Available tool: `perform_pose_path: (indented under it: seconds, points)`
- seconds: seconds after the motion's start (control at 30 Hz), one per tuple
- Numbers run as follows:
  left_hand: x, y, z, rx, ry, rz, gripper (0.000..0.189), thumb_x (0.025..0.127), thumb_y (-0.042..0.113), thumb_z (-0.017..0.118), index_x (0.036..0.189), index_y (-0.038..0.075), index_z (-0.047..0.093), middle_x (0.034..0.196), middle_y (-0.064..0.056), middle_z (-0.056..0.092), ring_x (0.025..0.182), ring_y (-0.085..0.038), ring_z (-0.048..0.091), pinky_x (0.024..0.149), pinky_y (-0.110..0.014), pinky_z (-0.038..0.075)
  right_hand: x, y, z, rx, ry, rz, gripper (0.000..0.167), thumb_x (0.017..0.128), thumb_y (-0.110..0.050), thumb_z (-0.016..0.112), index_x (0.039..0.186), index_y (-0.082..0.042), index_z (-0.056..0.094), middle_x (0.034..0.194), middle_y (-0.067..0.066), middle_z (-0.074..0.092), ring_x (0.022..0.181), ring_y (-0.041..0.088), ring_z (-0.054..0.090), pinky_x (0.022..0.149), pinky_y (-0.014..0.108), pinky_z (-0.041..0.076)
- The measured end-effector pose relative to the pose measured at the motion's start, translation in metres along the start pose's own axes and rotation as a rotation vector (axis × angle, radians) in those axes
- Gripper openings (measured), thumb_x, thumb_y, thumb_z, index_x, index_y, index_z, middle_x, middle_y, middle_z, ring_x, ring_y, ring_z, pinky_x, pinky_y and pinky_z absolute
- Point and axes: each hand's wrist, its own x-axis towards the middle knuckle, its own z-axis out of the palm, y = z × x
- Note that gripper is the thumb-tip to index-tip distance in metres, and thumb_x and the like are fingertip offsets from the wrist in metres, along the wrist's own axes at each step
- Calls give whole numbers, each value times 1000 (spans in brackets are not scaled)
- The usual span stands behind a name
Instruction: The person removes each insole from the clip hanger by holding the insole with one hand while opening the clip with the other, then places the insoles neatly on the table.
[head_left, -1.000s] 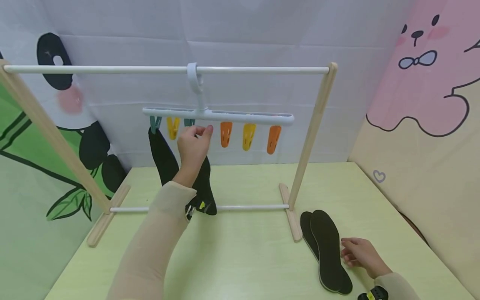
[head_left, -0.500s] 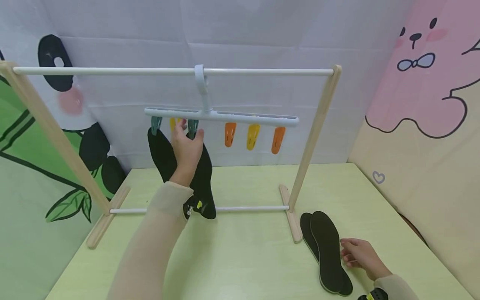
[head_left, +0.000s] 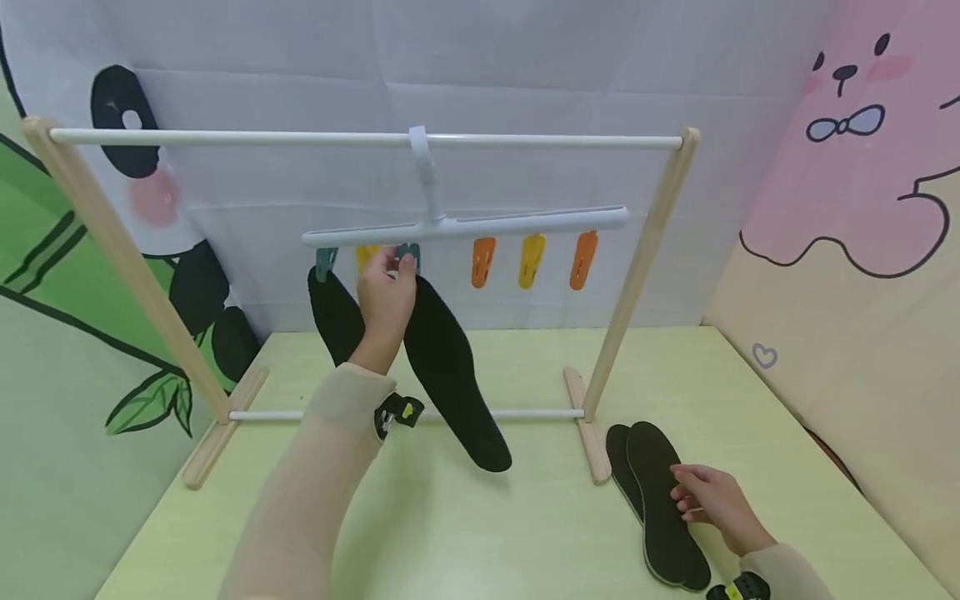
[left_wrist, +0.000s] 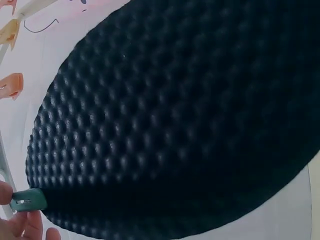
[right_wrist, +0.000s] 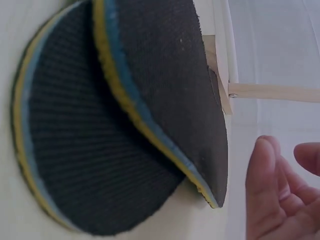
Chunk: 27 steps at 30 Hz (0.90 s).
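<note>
A green plastic clip (left_wrist: 35,198) is pinched by the left hand (head_left: 384,304), right under the white plastic hanger (head_left: 540,222), and there at its end the tip of a long black bumpy insole (head_left: 450,367) is met, tilted over the pale worktop (head_left: 562,533)! Farther left, a second black insole (head_left: 333,315) is held by another green clip (head_left: 326,262). Over on the right, a stacked pair of black insoles (head_left: 658,517), edged yellow and blue, is borne by the worktop; just beside it, nothing is grasped by the loosely curled right hand (head_left: 716,504).
</note>
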Motion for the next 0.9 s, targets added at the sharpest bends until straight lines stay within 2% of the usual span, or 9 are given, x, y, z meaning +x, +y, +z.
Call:
perform_pose_path:
  seconds: [0.07,0.2,0.3,0.43,0.57,0.73,0.8,0.9]
  points:
    - [-1,1,0,4,3,-1,27,98,14,55,113,-7,62,102,-19,59,88,-28,50,76,-34,42,-1,-1,1,2,1,3,40,101,-14,47,127,17,47,75,3,61,64,14,56,57,26,51]
    - [-2,0,0,44,12,-5,26,97,17,56,106,-7,62,107,-20,60,106,-32,51,94,-43,36,-1,-2,3,1,14,3,39,100,-12,47,126,16,47,75,4,61,64,14,56,57,27,51]
    - [-3,-1,-1,36,-10,-19,28,98,20,54,104,-7,61,114,-20,60,114,-33,48,101,-46,32,-1,-4,5,4,22,-11,38,100,-12,48,126,16,48,75,4,61,64,14,57,58,27,52]
    - [-4,-1,-1,-27,-36,-44,27,99,18,54,102,-8,60,110,-20,61,106,-32,56,94,-44,43,-3,-7,9,7,33,-53,36,100,-10,49,125,16,49,76,4,62,64,14,57,59,27,52]
    - [-5,1,0,-50,-32,-55,25,98,16,56,102,-8,59,106,-20,61,102,-31,58,89,-41,46,-3,-11,18,-12,60,-120,35,99,-8,50,125,15,50,78,5,63,66,14,59,62,25,52]
    - [-6,1,3,-101,-41,-65,29,96,14,59,116,-7,54,107,-22,61,102,-30,57,84,-36,47,0,-15,26,-35,78,-180,34,99,-9,51,124,13,53,85,10,66,72,13,62,67,23,51]
    - [-6,1,3,-118,-55,-72,34,96,14,59,123,-5,51,106,-21,61,97,-29,59,79,-32,48,0,-16,29,-52,78,-203,32,99,-8,51,123,13,54,88,13,66,75,14,62,68,22,51]
    - [-8,2,3,-112,-84,-71,36,97,16,57,127,-3,50,109,-20,60,98,-28,59,78,-32,48,1,-19,32,-61,67,-225,31,99,-6,51,123,13,54,90,16,66,77,16,63,69,21,51]
